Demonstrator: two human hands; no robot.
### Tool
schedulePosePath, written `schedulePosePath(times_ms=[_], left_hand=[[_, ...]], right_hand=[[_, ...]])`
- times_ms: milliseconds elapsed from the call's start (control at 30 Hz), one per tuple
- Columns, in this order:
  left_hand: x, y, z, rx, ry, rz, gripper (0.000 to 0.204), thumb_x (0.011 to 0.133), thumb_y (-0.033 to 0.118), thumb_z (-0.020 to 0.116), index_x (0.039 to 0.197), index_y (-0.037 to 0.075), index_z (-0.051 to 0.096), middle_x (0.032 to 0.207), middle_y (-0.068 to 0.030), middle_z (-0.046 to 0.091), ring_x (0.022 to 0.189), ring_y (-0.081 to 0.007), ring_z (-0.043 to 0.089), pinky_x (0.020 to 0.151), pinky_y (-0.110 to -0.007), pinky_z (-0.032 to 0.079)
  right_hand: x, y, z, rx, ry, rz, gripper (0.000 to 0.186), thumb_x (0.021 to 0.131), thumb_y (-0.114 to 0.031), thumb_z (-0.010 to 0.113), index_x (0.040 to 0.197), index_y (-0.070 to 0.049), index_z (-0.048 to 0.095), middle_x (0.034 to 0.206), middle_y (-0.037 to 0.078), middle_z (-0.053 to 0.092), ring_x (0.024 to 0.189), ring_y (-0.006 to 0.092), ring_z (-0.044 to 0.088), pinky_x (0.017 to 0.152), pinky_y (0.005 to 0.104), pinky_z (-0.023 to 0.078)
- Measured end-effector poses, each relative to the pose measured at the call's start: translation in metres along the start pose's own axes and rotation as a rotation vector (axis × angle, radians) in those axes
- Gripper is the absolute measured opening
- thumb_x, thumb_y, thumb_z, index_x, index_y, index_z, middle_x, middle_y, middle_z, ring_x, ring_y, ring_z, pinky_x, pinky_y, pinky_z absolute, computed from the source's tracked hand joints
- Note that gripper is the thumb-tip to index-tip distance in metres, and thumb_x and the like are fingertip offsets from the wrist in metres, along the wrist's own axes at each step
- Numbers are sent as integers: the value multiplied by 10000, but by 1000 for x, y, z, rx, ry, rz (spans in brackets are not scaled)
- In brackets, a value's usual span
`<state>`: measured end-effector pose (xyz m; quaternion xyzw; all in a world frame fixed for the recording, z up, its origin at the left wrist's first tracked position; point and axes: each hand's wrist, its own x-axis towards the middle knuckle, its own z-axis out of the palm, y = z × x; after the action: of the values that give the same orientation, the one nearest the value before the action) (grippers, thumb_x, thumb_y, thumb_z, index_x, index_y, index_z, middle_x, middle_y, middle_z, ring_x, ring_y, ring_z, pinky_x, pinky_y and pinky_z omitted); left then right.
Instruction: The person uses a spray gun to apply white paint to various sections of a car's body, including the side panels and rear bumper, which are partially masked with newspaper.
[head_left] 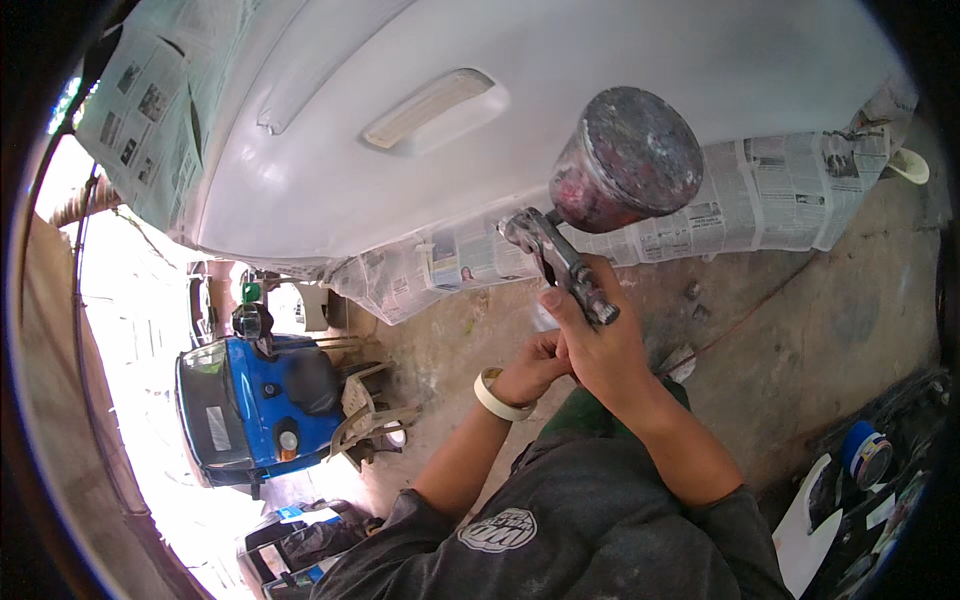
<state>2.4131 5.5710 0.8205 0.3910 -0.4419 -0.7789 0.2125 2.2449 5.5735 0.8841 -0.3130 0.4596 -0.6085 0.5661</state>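
My right hand [610,345] grips a paint spray gun [560,262] by its handle, and the gun's nozzle end points at a pale grey vehicle panel [330,190]. On top of the gun sits a round, paint-stained cup [640,160], tilted toward the panel. My left hand [535,368] is closed just below and left of the right hand, touching or nearly touching it. What its fingers hold is hidden. A cream ring like a roll of tape [497,396] hangs round my left wrist. The panel has a recess covered by a beige strip [430,108].
Newspaper sheets [690,225] line the panel's lower edge, and more newspaper [145,105] covers its left end. A blue vehicle [260,400] and a chair [358,420] stand left on the concrete floor [760,330]. A blue-and-white can [866,455] sits at right among dark clutter.
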Motion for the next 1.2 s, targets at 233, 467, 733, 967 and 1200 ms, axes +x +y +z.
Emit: schedulePosePath(times_ms=[233,467,733,967,1200], left_hand=[[-11,27,-19,44,-100,-5,159,941,156,637,1038,30,641,964,-35,682,879,-133,647,775,-290,539],[-28,35,-61,42,-266,-56,199,952,145,619,1098,11,639,1004,-56,688,909,-148,650,814,-297,521],[-39,43,-109,110,-394,-106,198,961,167,604,1096,25,638,989,-45,674,875,-143,639,789,-299,527],[-69,77,-120,90,-418,1,184,959,189,631,1068,42,640,967,-6,641,872,-102,587,791,-274,488],[-75,75,-129,23,-454,79,267,952,166,638,1180,28,617,1000,-17,639,903,-108,584,796,-277,491]], right_hand=[[-2,-5,33,37,30,-18,372,930,-303,694,1106,-17,534,803,48,618,614,95,538,540,270,452],[-15,8,82,136,185,-92,337,962,-307,645,1078,-12,531,831,52,655,511,51,519,447,201,406],[-18,40,132,81,383,-74,354,968,-314,634,1136,-18,537,837,58,654,494,50,495,430,201,389],[-32,13,172,48,380,-217,401,989,-398,572,1079,-8,585,852,73,661,466,77,495,410,212,379],[-34,9,188,-11,373,-293,398,986,-404,576,1069,-15,589,842,73,654,476,77,495,417,211,383]])
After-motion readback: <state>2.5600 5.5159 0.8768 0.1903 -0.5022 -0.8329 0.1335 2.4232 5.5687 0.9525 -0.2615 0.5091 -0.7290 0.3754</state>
